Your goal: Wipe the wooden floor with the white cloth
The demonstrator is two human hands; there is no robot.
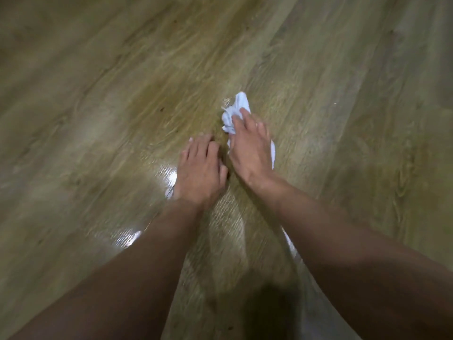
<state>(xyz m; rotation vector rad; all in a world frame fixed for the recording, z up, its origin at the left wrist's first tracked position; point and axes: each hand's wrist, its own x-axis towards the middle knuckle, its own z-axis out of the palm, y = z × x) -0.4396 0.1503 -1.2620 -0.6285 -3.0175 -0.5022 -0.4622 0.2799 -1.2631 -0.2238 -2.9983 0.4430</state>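
- The wooden floor (pixel 318 69) fills the whole view; its planks are olive-brown with dark grain lines, and they run diagonally across the picture.
- You see bright glossy patches on the floor beside your left wrist and under your forearms, where the light reflects. Whether they are wet I cannot tell.
- The picture is blurred, mostly at the edges, so small details of the room do not show.
- The white cloth (pixel 235 111) lies crumpled on the floor, a little right of the centre. One bunched end sticks out beyond your fingertips, and a narrow strip shows along the outer side of your right hand.
- Your right hand (pixel 251 146) rests palm down on the cloth, with the fingers (pixel 242 119) spread and pressing it flat, not closed around it.
- Your left hand (pixel 199 171) is just beside the right one, palm down on the bare floor, fingers loosely apart and holding nothing.
- Both forearms are bare.
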